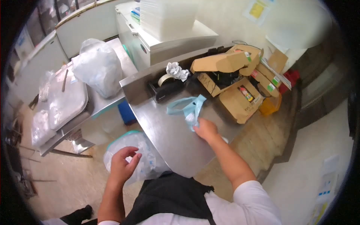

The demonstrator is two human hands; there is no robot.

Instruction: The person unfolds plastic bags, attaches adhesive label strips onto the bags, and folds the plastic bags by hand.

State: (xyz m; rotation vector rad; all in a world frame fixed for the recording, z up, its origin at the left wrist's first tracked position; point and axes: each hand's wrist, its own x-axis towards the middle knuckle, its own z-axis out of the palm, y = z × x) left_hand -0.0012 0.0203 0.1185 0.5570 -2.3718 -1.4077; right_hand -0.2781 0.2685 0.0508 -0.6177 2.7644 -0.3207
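My right hand (206,128) grips the lower end of a light blue plastic bag (192,112) over the steel table (161,129). Two loop-like handles of the bag spread toward the table's back, and something whitish shows through its thin film. The fingertips are partly hidden behind the bag. My left hand (124,164) hangs in the air off the table's left edge, fingers loosely bent and thumb apart, holding nothing. Below it a clear bin liner (144,150) with a teal rim holds crumpled plastic.
At the table's back stand a black tape dispenser (167,91), crumpled paper (177,71) and open cardboard boxes (240,99). A second steel table on the left carries a stuffed white plastic bag (98,69) and a lidded tray (67,99). Behind is a white chest freezer (180,41).
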